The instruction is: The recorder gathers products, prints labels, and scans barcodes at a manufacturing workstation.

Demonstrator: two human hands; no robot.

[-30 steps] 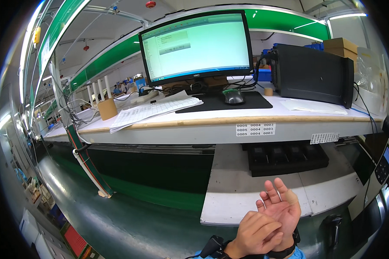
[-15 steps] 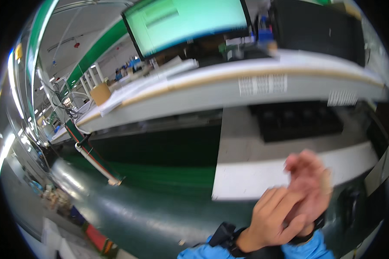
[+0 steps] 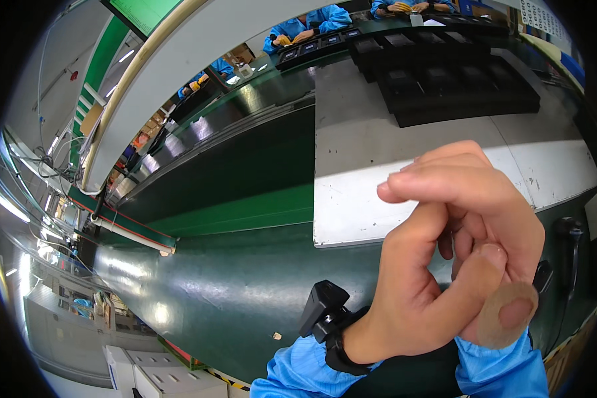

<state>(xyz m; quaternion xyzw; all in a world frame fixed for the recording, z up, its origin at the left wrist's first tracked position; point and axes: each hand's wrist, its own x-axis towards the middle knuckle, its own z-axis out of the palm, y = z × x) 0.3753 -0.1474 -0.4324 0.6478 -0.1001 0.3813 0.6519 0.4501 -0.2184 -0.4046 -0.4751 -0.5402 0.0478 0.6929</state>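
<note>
My left hand (image 3: 408, 292) and my right hand (image 3: 521, 219) are clasped together above the green work surface (image 3: 232, 285). The left thumb presses across the right hand, and its other fingers are partly hidden between the two palms. Curled fingers of the right hand reach over the top of the left. A round tan patch (image 3: 487, 325) sits near the base of the right thumb. Round my left wrist is a black strap with a black box-shaped device (image 3: 325, 308). Both forearms wear blue sleeves. No separate object shows in either hand.
Past my hands lies a grey-and-white board (image 3: 351, 205) bearing black compartment trays (image 3: 464, 86). A shelf edge (image 3: 136, 79) with a monitor (image 3: 139, 13) crosses upper left. A black corded device (image 3: 569, 239) is at right. Co-workers in blue handle things at the far side.
My view has swung down and closer, so the shelf and monitor shift up and left. The hands look larger and are clasped more tightly. The far co-workers have come into view.
</note>
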